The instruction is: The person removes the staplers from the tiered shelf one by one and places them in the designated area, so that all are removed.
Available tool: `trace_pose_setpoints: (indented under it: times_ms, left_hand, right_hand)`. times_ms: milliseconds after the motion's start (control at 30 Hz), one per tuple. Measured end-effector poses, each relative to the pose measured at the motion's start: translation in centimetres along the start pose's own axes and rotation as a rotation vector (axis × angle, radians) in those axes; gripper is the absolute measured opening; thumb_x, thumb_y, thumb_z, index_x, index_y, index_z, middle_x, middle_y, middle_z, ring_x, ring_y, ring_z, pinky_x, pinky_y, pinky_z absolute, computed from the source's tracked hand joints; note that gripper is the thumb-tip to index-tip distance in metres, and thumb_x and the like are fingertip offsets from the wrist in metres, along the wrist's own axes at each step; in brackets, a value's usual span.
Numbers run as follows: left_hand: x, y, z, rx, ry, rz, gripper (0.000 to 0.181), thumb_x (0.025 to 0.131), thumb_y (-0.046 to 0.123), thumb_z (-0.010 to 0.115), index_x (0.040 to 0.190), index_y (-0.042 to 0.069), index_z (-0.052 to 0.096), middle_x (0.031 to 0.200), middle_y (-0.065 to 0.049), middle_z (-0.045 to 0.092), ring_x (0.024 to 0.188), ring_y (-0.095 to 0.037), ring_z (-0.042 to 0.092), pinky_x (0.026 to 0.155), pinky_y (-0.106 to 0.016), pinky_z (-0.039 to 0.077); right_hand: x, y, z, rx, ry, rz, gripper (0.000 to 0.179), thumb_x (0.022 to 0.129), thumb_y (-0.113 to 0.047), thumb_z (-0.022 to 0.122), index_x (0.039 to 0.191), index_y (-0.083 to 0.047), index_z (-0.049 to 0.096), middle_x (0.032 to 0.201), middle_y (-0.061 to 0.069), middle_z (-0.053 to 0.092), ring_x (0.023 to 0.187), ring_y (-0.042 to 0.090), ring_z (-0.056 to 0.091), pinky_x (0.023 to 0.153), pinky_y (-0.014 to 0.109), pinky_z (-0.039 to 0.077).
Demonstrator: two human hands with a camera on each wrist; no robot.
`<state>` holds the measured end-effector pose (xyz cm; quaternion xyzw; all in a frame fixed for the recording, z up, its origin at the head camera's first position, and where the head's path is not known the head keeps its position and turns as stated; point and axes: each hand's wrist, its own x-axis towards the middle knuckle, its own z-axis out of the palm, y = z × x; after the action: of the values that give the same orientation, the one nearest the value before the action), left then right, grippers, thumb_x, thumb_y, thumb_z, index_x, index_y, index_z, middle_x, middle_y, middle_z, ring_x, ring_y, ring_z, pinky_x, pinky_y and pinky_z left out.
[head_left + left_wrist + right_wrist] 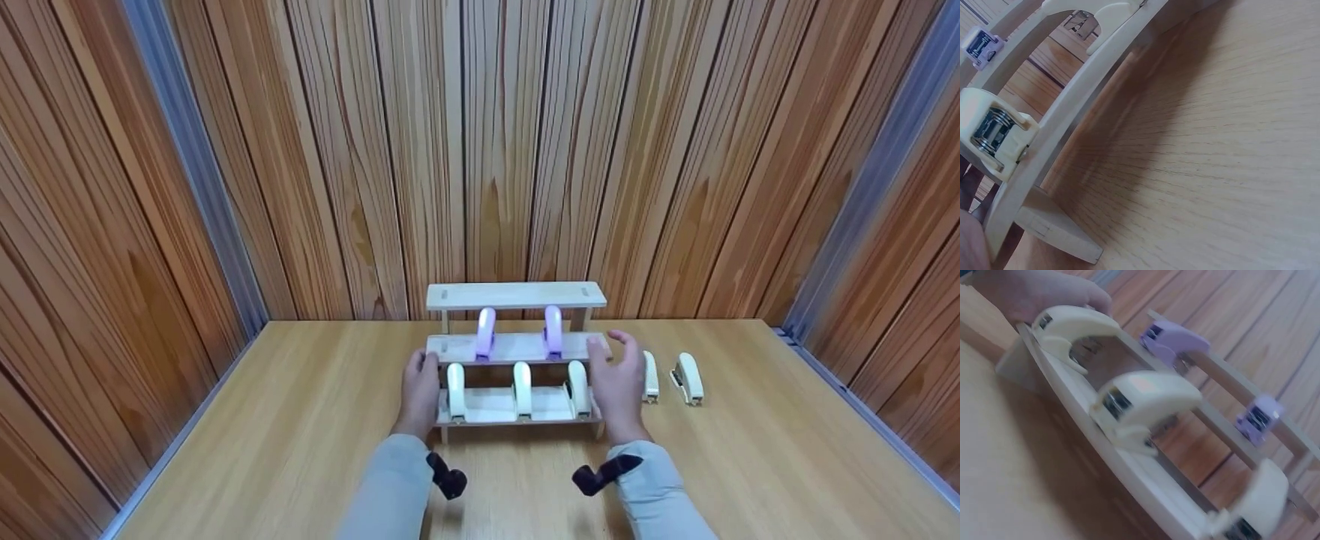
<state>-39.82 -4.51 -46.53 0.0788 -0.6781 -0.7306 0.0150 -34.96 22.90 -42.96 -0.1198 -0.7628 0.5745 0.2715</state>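
A three-tier wooden rack (517, 294) stands on the table. Its lowest shelf bears three cream-white staplers: a left one (455, 390), a middle one (523, 390) and a right one (577, 388), which looks tilted. Two purple staplers, one left (486, 332) and one right (553, 330), stand on the middle shelf. My left hand (417, 391) holds the rack's left end, fingers partly hidden behind it in the left wrist view. At the rack's right end, my right hand (619, 379) has its fingers spread and bent, close to the right white stapler, with nothing seen in its grasp.
Two more white staplers, a nearer one (651, 377) partly behind the right hand and another (688, 379), stand on the wooden table (315, 420) right of the rack. Wood-plank walls (495, 150) enclose the table's back and sides.
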Motion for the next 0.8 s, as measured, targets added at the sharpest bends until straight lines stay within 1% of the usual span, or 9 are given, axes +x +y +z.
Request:
trace_pose_setpoints:
  times_ms: [167, 267, 333, 400, 500, 533, 667, 800]
  left_hand:
    - [0.0, 0.1, -0.1, -0.008, 0.004, -0.006, 0.049, 0.107, 0.037, 0.037, 0.152, 0.016, 0.04, 0.159, -0.008, 0.036, 0.148, -0.03, 0.031, 0.12, -0.052, 0.028]
    - [0.0, 0.0, -0.1, -0.015, 0.015, 0.013, 0.046, 0.107, 0.034, 0.038, 0.148, 0.013, 0.044, 0.157, -0.009, 0.039, 0.146, -0.03, 0.033, 0.12, -0.052, 0.028]
    - [0.0, 0.0, -0.1, -0.014, 0.023, 0.016, 0.044, 0.107, 0.033, 0.038, 0.145, 0.013, 0.047, 0.155, -0.008, 0.041, 0.145, -0.029, 0.034, 0.12, -0.051, 0.028]
    - [0.0, 0.0, -0.1, -0.013, 0.027, 0.023, 0.043, 0.106, 0.032, 0.038, 0.143, 0.013, 0.048, 0.154, -0.008, 0.042, 0.144, -0.029, 0.035, 0.12, -0.051, 0.029]
    - [0.0, 0.0, 0.0, -0.011, 0.024, 0.004, 0.043, 0.107, 0.034, 0.038, 0.144, 0.015, 0.047, 0.154, -0.007, 0.041, 0.145, -0.028, 0.035, 0.12, -0.051, 0.028]
    - [0.0, 0.0, 0.0, -0.01, 0.022, -0.002, 0.044, 0.107, 0.034, 0.038, 0.145, 0.015, 0.047, 0.155, -0.007, 0.041, 0.145, -0.028, 0.034, 0.12, -0.052, 0.028]
    - [0.1, 0.0, 0.0, -0.012, 0.022, -0.016, 0.043, 0.107, 0.035, 0.038, 0.145, 0.016, 0.047, 0.155, -0.007, 0.041, 0.145, -0.029, 0.035, 0.119, -0.052, 0.029]
    - [0.1, 0.0, 0.0, -0.014, 0.024, -0.007, 0.041, 0.107, 0.034, 0.039, 0.142, 0.016, 0.049, 0.152, -0.007, 0.043, 0.143, -0.029, 0.037, 0.119, -0.052, 0.03]
  right_hand:
    - [0.0, -0.3, 1.8, -0.005, -0.046, -0.026, 0.054, 0.097, -0.033, 0.064, 0.14, -0.004, 0.048, 0.148, 0.018, 0.047, 0.141, 0.036, 0.038, 0.118, 0.053, 0.026]
    - [-0.2, -0.2, 2.7, -0.055, -0.048, -0.027, 0.058, 0.094, -0.038, 0.068, 0.139, -0.005, 0.049, 0.145, 0.016, 0.05, 0.138, 0.035, 0.039, 0.117, 0.052, 0.026]
    - [-0.3, -0.2, 3.2, -0.115, -0.046, -0.038, 0.062, 0.092, -0.043, 0.07, 0.138, -0.005, 0.05, 0.142, 0.016, 0.052, 0.135, 0.035, 0.04, 0.117, 0.053, 0.02]
    - [-0.4, -0.2, 3.6, -0.168, -0.05, -0.053, 0.066, 0.089, -0.046, 0.073, 0.135, -0.005, 0.051, 0.138, 0.016, 0.054, 0.132, 0.036, 0.041, 0.119, 0.056, 0.01]
    - [-0.4, -0.4, 4.0, -0.228, -0.061, -0.07, 0.069, 0.086, -0.05, 0.075, 0.133, -0.005, 0.051, 0.133, 0.015, 0.056, 0.132, 0.035, 0.043, 0.12, 0.06, -0.004]
    - [-0.4, -0.5, 4.1, -0.241, -0.064, -0.068, 0.069, 0.085, -0.05, 0.076, 0.132, -0.006, 0.051, 0.132, 0.014, 0.056, 0.132, 0.035, 0.043, 0.12, 0.062, -0.007]
    - [-0.5, -1.0, 4.3, -0.271, -0.051, -0.047, 0.067, 0.085, -0.048, 0.077, 0.132, -0.007, 0.052, 0.129, 0.013, 0.059, 0.132, 0.036, 0.044, 0.118, 0.066, -0.007]
    - [-0.5, -1.4, 4.6, -0.271, -0.033, -0.025, 0.062, 0.086, -0.043, 0.079, 0.129, -0.007, 0.053, 0.122, 0.013, 0.064, 0.128, 0.036, 0.048, 0.118, 0.066, -0.006]
